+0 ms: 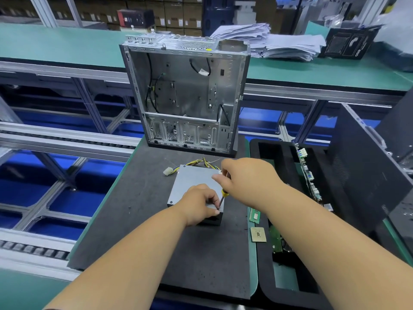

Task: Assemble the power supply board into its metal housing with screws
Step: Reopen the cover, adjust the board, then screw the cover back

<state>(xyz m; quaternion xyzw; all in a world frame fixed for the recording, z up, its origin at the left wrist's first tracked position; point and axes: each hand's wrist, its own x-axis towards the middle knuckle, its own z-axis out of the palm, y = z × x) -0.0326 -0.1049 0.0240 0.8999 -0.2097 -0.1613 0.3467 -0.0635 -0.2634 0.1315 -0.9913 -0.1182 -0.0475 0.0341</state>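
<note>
We judged a corner screw was being driven: our right hand gripped the screwdriver, our left hand pinched its tip on the metal housing; next, steady turning

Grey metal power supply housing on a dark mat covering the counter. The left hand rests on its near right corner, fingers pinched at the tip of a screwdriver that the right hand grips. Yellow and black cables leave the far side. Beyond stands an open computer case; a processor chip lies to the right.
</note>
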